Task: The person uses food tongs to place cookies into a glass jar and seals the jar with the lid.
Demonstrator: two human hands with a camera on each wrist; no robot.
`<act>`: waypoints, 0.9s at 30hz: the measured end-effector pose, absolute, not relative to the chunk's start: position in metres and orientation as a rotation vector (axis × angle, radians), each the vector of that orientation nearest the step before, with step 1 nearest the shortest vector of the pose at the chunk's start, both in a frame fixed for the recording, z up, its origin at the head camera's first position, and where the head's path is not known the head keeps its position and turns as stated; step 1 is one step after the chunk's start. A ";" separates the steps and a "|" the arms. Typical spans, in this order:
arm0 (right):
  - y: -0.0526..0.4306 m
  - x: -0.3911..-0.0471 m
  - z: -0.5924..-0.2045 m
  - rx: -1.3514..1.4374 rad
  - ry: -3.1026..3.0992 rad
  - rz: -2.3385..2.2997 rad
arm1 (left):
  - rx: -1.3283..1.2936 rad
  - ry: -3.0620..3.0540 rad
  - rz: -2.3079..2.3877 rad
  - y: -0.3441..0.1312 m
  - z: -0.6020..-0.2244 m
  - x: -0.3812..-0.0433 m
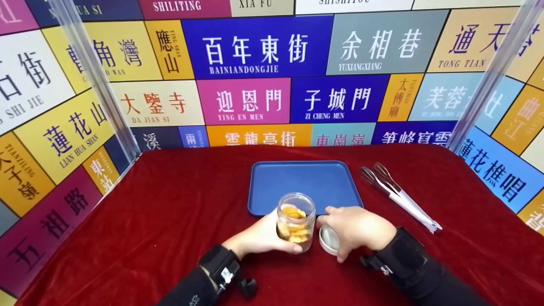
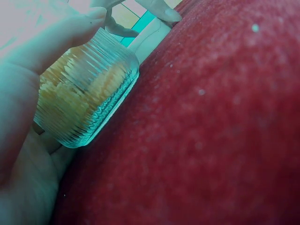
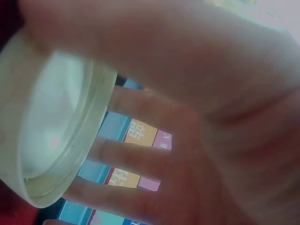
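Note:
A clear glass jar [image 1: 296, 225], without its lid and with yellow-orange snack pieces inside, stands upright in my left hand [image 1: 261, 233]. The thumb curves round its near side; most fingers are hidden behind the glass. In the left wrist view the ribbed lower wall of the jar [image 2: 103, 70] shows close over the red cloth. Just right of the jar, my right hand [image 1: 361, 227] grips a round whitish lid [image 1: 328, 240] by its rim, thumb on one side and fingers on the other. The lid is tilted, and its hollow inside [image 3: 51, 112] shows in the right wrist view.
A blue tray [image 1: 304, 182] lies just beyond the hands. To its right rests a pair of tongs [image 1: 403, 204] with white handles. Red cloth [image 1: 140, 238] covers the table, and clear posts [image 1: 488, 80] rise at the back corners before a lettered wall [image 1: 259, 46].

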State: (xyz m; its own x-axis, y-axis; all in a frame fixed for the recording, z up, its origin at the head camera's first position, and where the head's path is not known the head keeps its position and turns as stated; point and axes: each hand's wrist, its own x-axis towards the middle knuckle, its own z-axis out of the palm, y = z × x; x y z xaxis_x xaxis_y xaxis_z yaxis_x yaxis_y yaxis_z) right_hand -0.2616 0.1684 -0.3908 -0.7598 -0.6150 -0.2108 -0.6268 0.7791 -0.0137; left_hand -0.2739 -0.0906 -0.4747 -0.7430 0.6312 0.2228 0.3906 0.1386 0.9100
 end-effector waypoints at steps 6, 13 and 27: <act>0.171 -0.262 -0.388 -0.973 2.771 0.050 | 1.015 2.194 1.653 -0.090 -0.475 -0.274; 0.185 -0.265 -0.374 -1.076 2.814 -0.149 | 1.017 2.203 1.646 -0.089 -0.476 -0.274; 0.216 -0.282 -0.351 -1.348 2.753 -0.621 | 1.014 2.180 1.655 -0.090 -0.476 -0.275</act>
